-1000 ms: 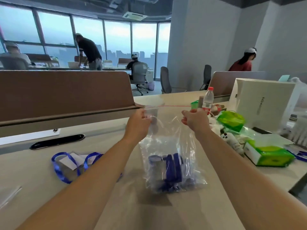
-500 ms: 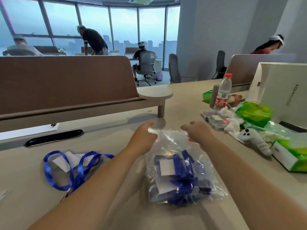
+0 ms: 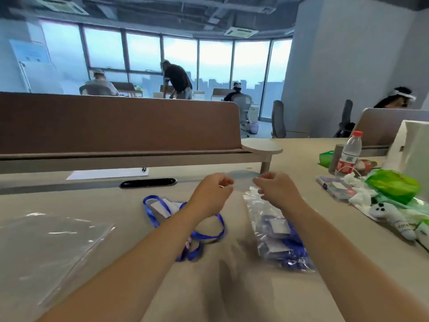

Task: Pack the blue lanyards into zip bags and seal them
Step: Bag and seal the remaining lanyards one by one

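A clear zip bag [image 3: 274, 231] with blue lanyards and white cards inside lies on the desk under my right forearm. Its top edge is raised and pinched between my two hands. My left hand [image 3: 212, 194] grips the left end of the bag's mouth. At the right end, my right hand [image 3: 277, 190] pinches it. A loose blue lanyard [image 3: 185, 219] with a white card lies on the desk, partly hidden by my left forearm. An empty clear zip bag [image 3: 46, 247] lies flat at the left.
A brown desk divider [image 3: 116, 126] runs across the back, with a black cable slot [image 3: 148, 183] before it. At the right stand a water bottle [image 3: 349, 154], green bags [image 3: 392, 185], a white controller [image 3: 392, 217] and a white box [image 3: 415, 145]. People sit at desks beyond.
The filled bag went from hanging upright to lying on the desk. My hands now pinch its mouth closer together, and the view has lifted and swung left.
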`<state>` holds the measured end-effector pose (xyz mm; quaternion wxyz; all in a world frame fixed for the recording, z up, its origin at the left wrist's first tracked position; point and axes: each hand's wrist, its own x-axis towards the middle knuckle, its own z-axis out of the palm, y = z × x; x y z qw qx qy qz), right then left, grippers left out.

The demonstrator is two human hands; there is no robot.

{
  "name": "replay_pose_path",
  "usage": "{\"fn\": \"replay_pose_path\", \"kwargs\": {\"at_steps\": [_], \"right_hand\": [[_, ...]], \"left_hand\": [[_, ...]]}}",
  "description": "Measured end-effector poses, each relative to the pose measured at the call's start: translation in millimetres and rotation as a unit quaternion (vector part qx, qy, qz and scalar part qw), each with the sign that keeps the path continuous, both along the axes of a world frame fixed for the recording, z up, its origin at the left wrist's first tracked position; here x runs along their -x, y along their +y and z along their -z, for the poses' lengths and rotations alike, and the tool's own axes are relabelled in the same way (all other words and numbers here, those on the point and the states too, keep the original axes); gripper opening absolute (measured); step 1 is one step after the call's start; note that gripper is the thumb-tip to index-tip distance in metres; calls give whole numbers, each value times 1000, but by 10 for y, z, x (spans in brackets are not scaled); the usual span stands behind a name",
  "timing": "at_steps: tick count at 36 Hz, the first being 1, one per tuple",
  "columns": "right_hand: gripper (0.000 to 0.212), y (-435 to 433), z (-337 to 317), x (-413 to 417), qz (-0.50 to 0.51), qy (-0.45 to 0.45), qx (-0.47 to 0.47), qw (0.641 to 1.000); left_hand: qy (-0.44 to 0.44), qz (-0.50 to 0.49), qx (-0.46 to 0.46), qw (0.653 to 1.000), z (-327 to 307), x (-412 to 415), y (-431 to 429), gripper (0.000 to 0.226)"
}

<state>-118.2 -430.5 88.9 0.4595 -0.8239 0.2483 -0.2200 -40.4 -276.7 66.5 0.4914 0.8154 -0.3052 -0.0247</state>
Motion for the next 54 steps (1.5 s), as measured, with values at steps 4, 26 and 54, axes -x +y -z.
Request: {"fn": "replay_pose_path", "kwargs": {"at_steps": [4, 26, 54], "right_hand": [[36, 486, 44, -25, -28, -2, -7, 1000], [23, 1797, 671, -1121, -146, 146, 234, 950], [28, 1813, 815, -1748, -141, 333, 338, 869]], "left_hand": [[-4, -26, -12, 1000, 6, 27, 543, 17], [-1, -155, -133, 979, 439, -603, 1887, 24], [14, -94, -264, 960, 747, -1032, 1736, 28]]}}
